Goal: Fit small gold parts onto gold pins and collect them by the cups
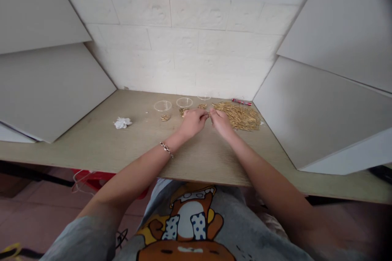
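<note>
Close together over the table, my left hand [194, 121] and my right hand [219, 122] pinch something small and thin between their fingertips, too small to make out. Just right of my right hand lies a wide pile of thin golden sticks [241, 116]. Small heaps of golden pieces sit at the left [165, 118], beside my left hand [183, 111] and behind both hands [202, 106]. Behind the heaps stand clear round containers or lids [162, 106], [184, 102].
A crumpled white tissue [122, 122] lies on the wooden table [128, 147] at the left. A red marker-like tube [241, 102] rests by the white wall [183, 45]. Grey-white panels [52, 94] flank both sides. A red stool [98, 179] is below the edge.
</note>
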Action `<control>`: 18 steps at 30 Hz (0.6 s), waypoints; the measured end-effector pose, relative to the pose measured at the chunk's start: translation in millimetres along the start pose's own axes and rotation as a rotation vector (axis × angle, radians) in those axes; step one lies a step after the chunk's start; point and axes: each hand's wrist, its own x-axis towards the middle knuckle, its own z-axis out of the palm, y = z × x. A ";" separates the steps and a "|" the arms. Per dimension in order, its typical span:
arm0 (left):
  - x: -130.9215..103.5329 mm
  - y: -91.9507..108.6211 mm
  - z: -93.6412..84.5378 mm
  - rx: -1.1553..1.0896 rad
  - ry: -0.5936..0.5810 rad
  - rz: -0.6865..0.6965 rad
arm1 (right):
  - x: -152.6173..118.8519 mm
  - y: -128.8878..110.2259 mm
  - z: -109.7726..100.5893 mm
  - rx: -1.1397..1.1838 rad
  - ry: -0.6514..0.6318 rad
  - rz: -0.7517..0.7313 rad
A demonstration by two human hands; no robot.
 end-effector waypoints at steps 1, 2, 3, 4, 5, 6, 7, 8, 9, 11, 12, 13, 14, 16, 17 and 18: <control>-0.2 0.4 -0.2 0.000 0.002 -0.003 | 0.2 1.0 0.0 0.014 -0.001 -0.003; -0.3 0.7 -0.4 0.000 0.003 -0.005 | 0.4 2.2 0.1 0.024 0.000 -0.007; -0.4 0.9 -0.6 -0.001 0.004 -0.008 | 0.7 3.4 0.2 0.032 0.002 -0.012; -0.4 1.0 -0.7 -0.002 0.003 -0.010 | 1.0 4.6 0.4 0.040 0.003 -0.017; -0.4 1.0 -0.8 -0.003 0.002 -0.012 | 1.3 5.8 0.5 0.048 0.004 -0.020; -0.5 1.1 -0.9 -0.002 0.000 -0.012 | 1.7 6.8 0.7 0.056 0.005 -0.020; -0.5 1.1 -0.9 -0.002 -0.001 -0.012 | 2.0 7.8 0.8 0.063 0.006 -0.018; -0.5 1.2 -0.9 -0.004 -0.001 -0.012 | 2.5 8.5 0.9 0.068 0.006 -0.015; -0.5 1.3 -0.9 -0.008 -0.001 -0.012 | 2.9 9.1 0.9 0.071 0.006 -0.010; -0.5 1.7 -1.0 -0.023 -0.002 -0.023 | 3.7 9.8 0.8 0.077 0.004 0.000; -0.5 2.0 -1.0 -0.032 -0.002 -0.030 | 4.1 10.0 0.7 0.083 0.001 0.004; -0.4 2.2 -1.0 -0.039 -0.004 -0.037 | 4.5 10.3 0.6 0.087 -0.001 0.006; -0.4 2.4 -1.1 -0.043 -0.005 -0.042 | 4.8 10.5 0.5 0.091 -0.004 0.007; -0.3 2.5 -1.0 -0.042 -0.006 -0.045 | 5.3 11.3 0.2 0.092 -0.013 0.007; -0.3 2.4 -0.8 -0.040 -0.008 -0.043 | 5.5 11.7 0.1 0.092 -0.014 0.009; -0.2 2.2 -0.5 -0.038 -0.011 -0.041 | 5.6 12.0 0.0 0.094 -0.012 0.013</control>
